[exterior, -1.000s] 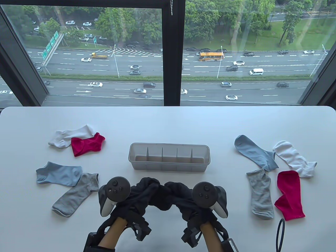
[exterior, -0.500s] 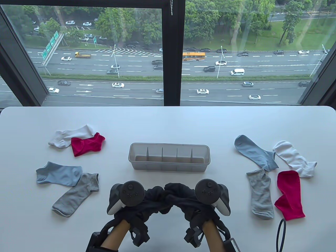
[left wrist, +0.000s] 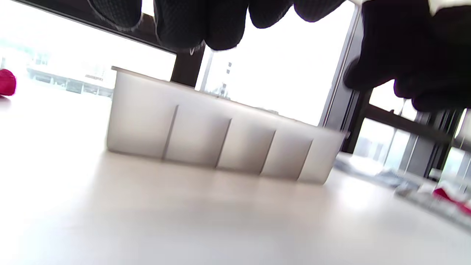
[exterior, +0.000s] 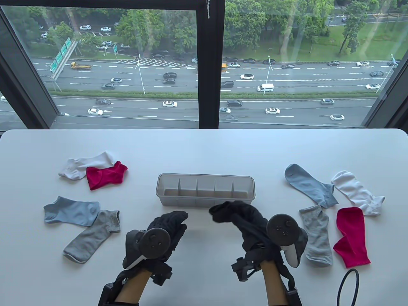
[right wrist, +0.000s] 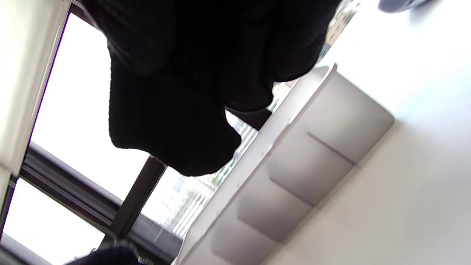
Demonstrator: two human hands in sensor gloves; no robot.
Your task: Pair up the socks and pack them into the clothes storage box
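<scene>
My right hand [exterior: 255,236] grips a bundled pair of black socks [exterior: 229,212], held just in front of the clear storage box [exterior: 205,175]. The bundle fills the top of the right wrist view [right wrist: 176,110], with the box [right wrist: 312,158] beyond it. My left hand [exterior: 173,221] hovers left of the bundle, fingers relaxed and holding nothing. In the left wrist view its fingertips [left wrist: 206,25] hang above the box [left wrist: 220,136], and the black socks [left wrist: 415,55] show at the top right. All the box's compartments look empty.
Left of the box lie a white sock [exterior: 86,164], a red sock [exterior: 105,177], a blue sock [exterior: 71,212] and a grey sock [exterior: 91,236]. On the right lie blue [exterior: 307,183], white [exterior: 357,191], grey [exterior: 315,236] and red [exterior: 352,236] socks. A black cable [exterior: 347,283] loops at the front right.
Both hands were working the black socks together. Now the left hand has let go, and the right hand has carried the bundle right and toward the box.
</scene>
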